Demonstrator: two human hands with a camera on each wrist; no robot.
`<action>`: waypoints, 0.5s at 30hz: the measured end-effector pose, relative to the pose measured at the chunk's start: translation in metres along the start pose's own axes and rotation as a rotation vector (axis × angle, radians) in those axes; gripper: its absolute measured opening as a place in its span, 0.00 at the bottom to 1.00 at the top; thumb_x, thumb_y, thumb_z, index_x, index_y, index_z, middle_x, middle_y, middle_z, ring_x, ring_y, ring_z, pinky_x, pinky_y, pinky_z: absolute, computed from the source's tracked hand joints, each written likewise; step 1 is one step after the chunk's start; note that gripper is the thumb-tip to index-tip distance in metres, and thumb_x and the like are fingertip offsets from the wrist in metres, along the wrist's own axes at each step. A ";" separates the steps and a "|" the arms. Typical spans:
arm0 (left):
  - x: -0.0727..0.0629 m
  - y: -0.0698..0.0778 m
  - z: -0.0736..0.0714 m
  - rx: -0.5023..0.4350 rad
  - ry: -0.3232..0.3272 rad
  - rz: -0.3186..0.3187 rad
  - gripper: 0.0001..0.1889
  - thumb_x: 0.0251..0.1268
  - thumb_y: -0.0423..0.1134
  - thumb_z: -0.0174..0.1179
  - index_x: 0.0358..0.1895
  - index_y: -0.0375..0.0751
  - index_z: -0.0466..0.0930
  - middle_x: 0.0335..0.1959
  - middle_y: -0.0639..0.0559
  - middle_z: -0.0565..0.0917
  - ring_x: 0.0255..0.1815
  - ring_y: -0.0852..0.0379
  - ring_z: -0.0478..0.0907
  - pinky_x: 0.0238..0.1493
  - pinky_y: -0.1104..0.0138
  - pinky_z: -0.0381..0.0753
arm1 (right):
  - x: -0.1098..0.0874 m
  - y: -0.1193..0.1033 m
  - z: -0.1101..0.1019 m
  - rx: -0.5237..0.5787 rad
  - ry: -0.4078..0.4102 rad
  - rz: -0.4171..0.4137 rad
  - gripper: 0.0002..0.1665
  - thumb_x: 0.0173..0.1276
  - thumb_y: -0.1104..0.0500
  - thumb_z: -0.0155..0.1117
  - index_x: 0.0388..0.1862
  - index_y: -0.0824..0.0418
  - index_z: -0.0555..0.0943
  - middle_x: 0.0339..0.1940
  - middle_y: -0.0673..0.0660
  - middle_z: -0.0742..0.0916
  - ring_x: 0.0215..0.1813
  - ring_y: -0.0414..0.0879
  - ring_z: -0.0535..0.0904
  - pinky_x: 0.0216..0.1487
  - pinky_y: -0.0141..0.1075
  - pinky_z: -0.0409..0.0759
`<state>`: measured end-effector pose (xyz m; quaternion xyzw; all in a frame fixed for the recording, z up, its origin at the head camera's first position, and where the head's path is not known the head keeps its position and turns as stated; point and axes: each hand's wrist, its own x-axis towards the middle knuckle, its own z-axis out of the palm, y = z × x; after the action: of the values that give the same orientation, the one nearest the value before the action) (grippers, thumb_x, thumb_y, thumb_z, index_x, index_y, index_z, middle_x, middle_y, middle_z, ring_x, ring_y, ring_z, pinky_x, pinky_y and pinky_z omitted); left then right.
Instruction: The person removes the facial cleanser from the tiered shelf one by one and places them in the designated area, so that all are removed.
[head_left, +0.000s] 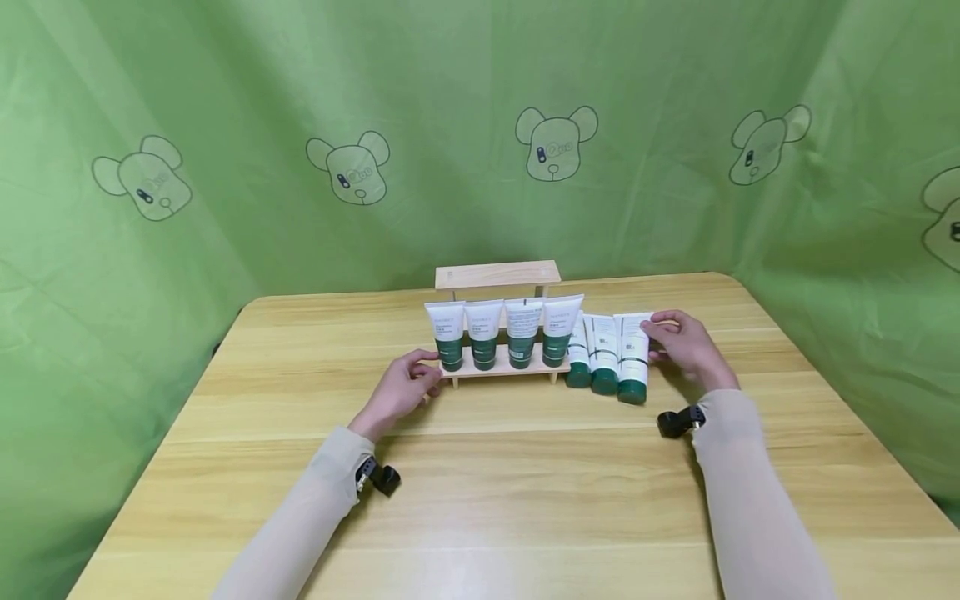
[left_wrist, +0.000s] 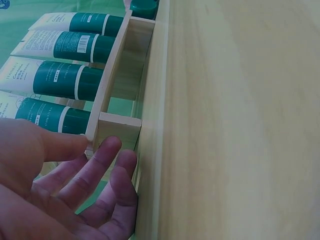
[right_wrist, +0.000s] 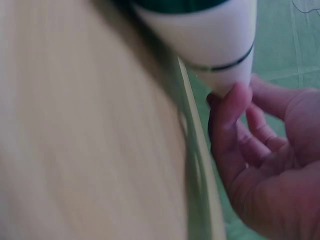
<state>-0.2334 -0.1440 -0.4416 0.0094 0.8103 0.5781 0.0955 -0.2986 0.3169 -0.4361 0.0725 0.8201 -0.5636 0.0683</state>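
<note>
A two-tier wooden display rack [head_left: 497, 273] stands on the table, its lower step [left_wrist: 116, 70] bearing a row of several small white-and-green squeeze tubes [head_left: 484, 333], caps down. At the rack's left end my left hand [head_left: 403, 387] pinches the lower step's corner, the thumb at the board's edge and fingers beneath it. To the right of the rack are 3 larger white tubes with green caps, side by side. My right hand [head_left: 686, 343] pinches the flat crimped end of the rightmost white tube [head_left: 634, 354]; the middle white tube [head_left: 603, 346] lies beside it. The leftmost white tube [head_left: 577, 354] is partly hidden by the rack's row.
The wooden table [head_left: 480, 500] reaches toward me and to both sides. Behind it and around it hangs a green curtain [head_left: 450, 225] printed with bear heads. A black wrist camera [head_left: 386, 480] sits on the left sleeve, another camera [head_left: 672, 423] on the right.
</note>
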 end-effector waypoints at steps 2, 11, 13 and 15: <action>0.000 0.000 0.000 0.002 -0.001 0.002 0.21 0.76 0.35 0.59 0.68 0.41 0.75 0.48 0.41 0.87 0.40 0.49 0.84 0.35 0.66 0.81 | 0.000 0.001 0.001 0.008 -0.004 0.015 0.35 0.80 0.49 0.57 0.73 0.68 0.60 0.45 0.52 0.82 0.35 0.38 0.82 0.41 0.34 0.85; 0.000 -0.001 0.000 -0.005 -0.005 0.003 0.20 0.76 0.35 0.58 0.68 0.41 0.75 0.49 0.40 0.87 0.41 0.48 0.84 0.35 0.66 0.81 | -0.011 -0.002 -0.001 -0.084 -0.001 -0.001 0.34 0.81 0.51 0.54 0.76 0.71 0.63 0.64 0.68 0.74 0.45 0.41 0.80 0.48 0.32 0.86; 0.000 -0.001 0.000 -0.001 -0.005 0.008 0.20 0.76 0.35 0.58 0.68 0.41 0.75 0.49 0.40 0.87 0.42 0.48 0.84 0.35 0.66 0.82 | -0.014 -0.004 -0.001 -0.109 -0.011 -0.001 0.35 0.82 0.50 0.53 0.76 0.71 0.62 0.67 0.69 0.73 0.48 0.44 0.80 0.50 0.33 0.85; 0.000 -0.001 0.000 -0.001 -0.004 0.011 0.20 0.76 0.35 0.58 0.68 0.40 0.75 0.49 0.40 0.87 0.42 0.48 0.84 0.35 0.66 0.82 | -0.018 -0.008 -0.002 -0.133 -0.015 -0.003 0.36 0.82 0.48 0.53 0.77 0.70 0.62 0.68 0.69 0.73 0.52 0.48 0.81 0.52 0.35 0.85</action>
<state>-0.2333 -0.1441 -0.4428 0.0148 0.8098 0.5789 0.0939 -0.2828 0.3152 -0.4242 0.0626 0.8552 -0.5085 0.0781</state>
